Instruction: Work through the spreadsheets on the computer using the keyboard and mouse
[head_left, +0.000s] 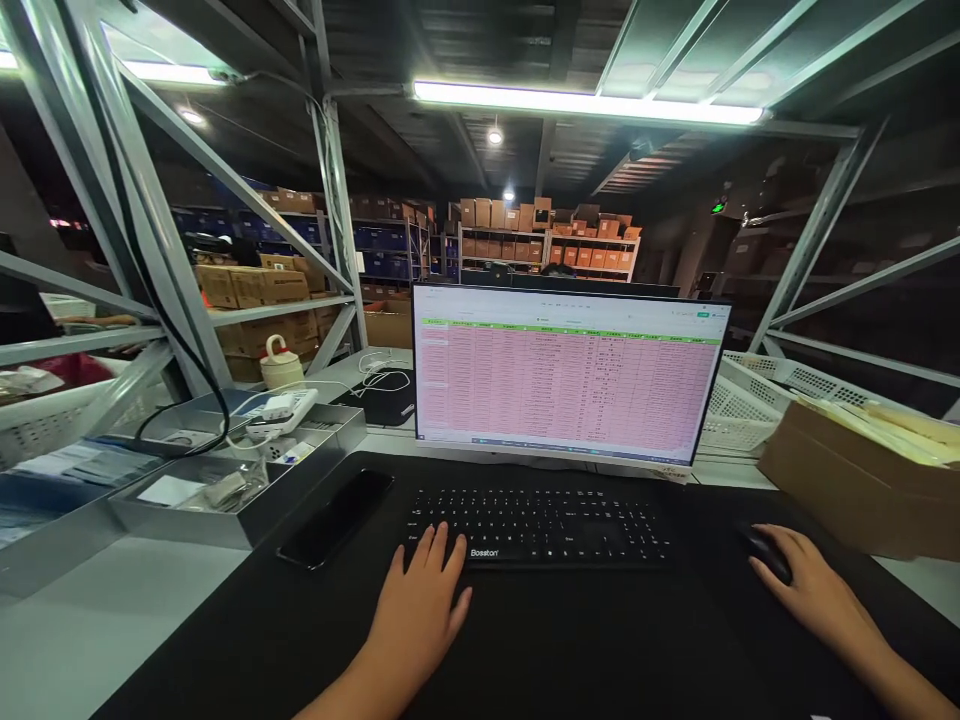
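Observation:
My left hand [424,590] rests with fingers spread over the left end of a black keyboard [540,530] marked "Bosston". A black computer mouse [769,553] lies under my right hand [806,580], whose fingers and thumb curl around it. Behind the keyboard stands a monitor [562,380] showing a spreadsheet with pink rows and a green header. Keyboard and mouse both lie on a large black desk mat [570,640]. Left of my left hand, a dark phone [336,518] lies flat on the mat.
Grey trays [247,510] with small items and a cream bottle [281,365] stand at the left. On the right are a cardboard box [847,480] of papers and white plastic baskets [742,410]. Metal posts [337,200] frame the desk; shelves of boxes [547,245] stand behind.

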